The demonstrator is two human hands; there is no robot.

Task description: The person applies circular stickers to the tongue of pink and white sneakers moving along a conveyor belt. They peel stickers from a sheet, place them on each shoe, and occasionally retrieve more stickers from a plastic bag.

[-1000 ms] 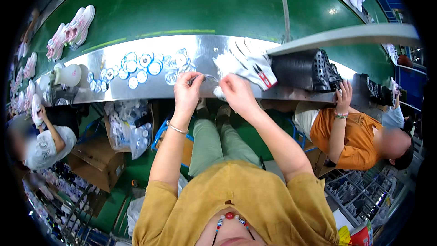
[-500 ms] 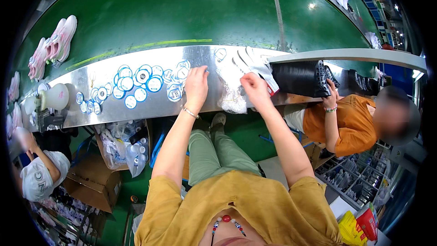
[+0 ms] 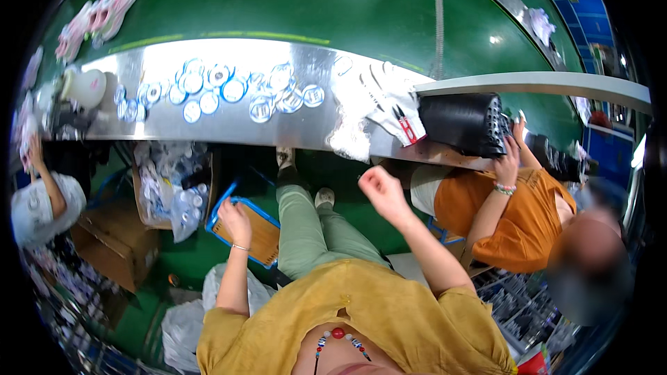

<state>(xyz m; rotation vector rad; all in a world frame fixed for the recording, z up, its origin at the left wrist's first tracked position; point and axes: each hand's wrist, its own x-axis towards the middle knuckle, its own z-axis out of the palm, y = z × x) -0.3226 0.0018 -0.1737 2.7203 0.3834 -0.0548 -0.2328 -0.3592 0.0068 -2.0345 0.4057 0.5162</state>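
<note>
My left hand (image 3: 234,222) hangs off the table's near edge, by a blue-framed stool (image 3: 258,237) with a brown seat. Its fingers are loosely apart, with nothing visible in them. My right hand (image 3: 384,193) is raised in front of the table edge with its fingers curled in; whatever they may hold is hidden. Beyond it, on the metal table (image 3: 229,129), lie a white glove (image 3: 369,87), red-handled snips (image 3: 403,122) and a crumpled clear plastic bag (image 3: 349,135). Round blue-rimmed labels (image 3: 235,89) are spread over the middle of the table, touching neither hand.
A co-worker in orange (image 3: 511,212) handles a black roll (image 3: 460,122) at the right, under a pale curved bar (image 3: 535,82). Another person (image 3: 48,205) works at far left. Pink-white shoes (image 3: 108,10) rest beyond the table. Below stand a box of plastic (image 3: 174,191) and a carton (image 3: 114,246).
Both hands have drawn back from the table: the left down and leftward, the right toward me. A label and the snips, hidden before, now show. My legs have shifted.
</note>
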